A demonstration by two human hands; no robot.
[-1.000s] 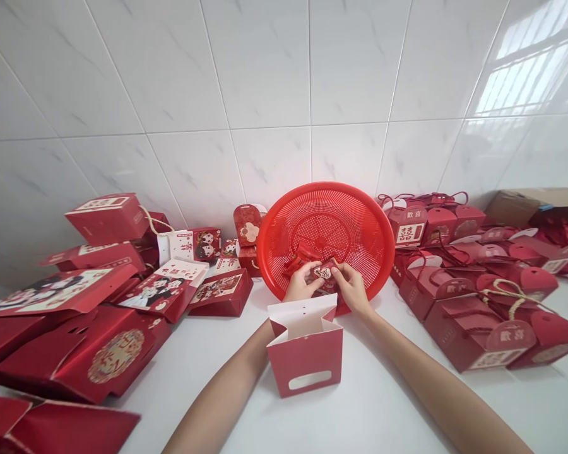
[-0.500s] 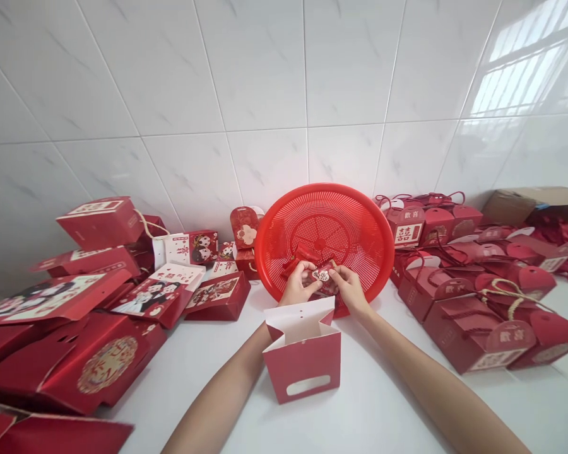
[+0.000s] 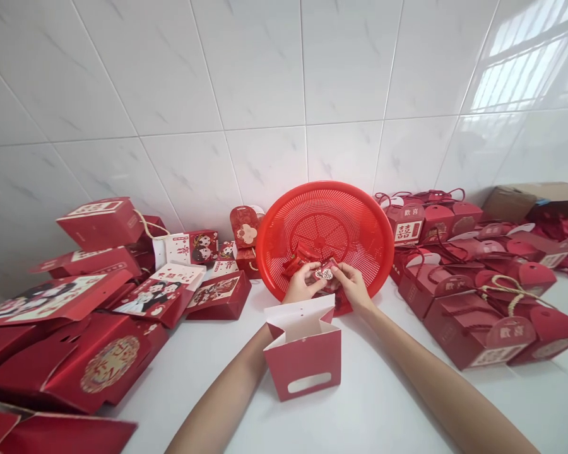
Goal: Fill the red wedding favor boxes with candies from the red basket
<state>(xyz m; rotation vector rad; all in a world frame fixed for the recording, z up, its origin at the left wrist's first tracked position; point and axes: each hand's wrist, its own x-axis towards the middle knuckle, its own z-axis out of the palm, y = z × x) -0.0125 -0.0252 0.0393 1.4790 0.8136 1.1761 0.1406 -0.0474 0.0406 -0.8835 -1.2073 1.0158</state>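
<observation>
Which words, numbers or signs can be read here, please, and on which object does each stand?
"歡喜": rear right box
"囍": that box's white label
"歡喜": front right box
Too small or blurred to read: held packet, round gold emblem at left, other printed boxes.

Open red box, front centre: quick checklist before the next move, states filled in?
1. Box upright, top open: ok.
2. Box contents, down to the bottom: cannot tell, the front wall hides them.
3. Labelled packet held by left hand and right hand: ok.
4. More red packets in the basket: ok.
5. Right forearm apart from the handled boxes: ok.
</observation>
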